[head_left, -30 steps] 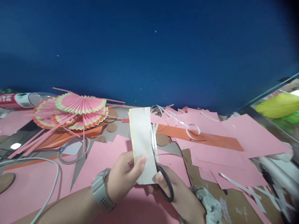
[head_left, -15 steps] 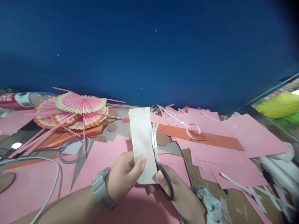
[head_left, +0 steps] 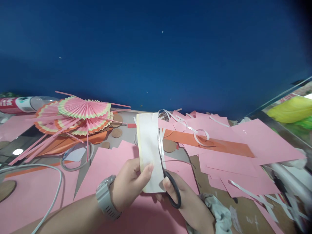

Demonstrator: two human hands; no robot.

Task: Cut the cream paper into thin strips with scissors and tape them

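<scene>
Barely shifted: white strip (head_left: 149,149) tilts slightly right | left hand (head_left: 129,187) pinches it | right hand (head_left: 188,203) fingers clamped in scissors (head_left: 168,177), frame centre | keep strip taut, cut straight.

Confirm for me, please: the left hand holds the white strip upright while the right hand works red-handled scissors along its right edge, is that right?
Not quite: the scissors have black handles, not red, as the head view shows. The rest stands: the left hand holds the white strip upright, and the right hand works the scissors along its right edge.
</scene>
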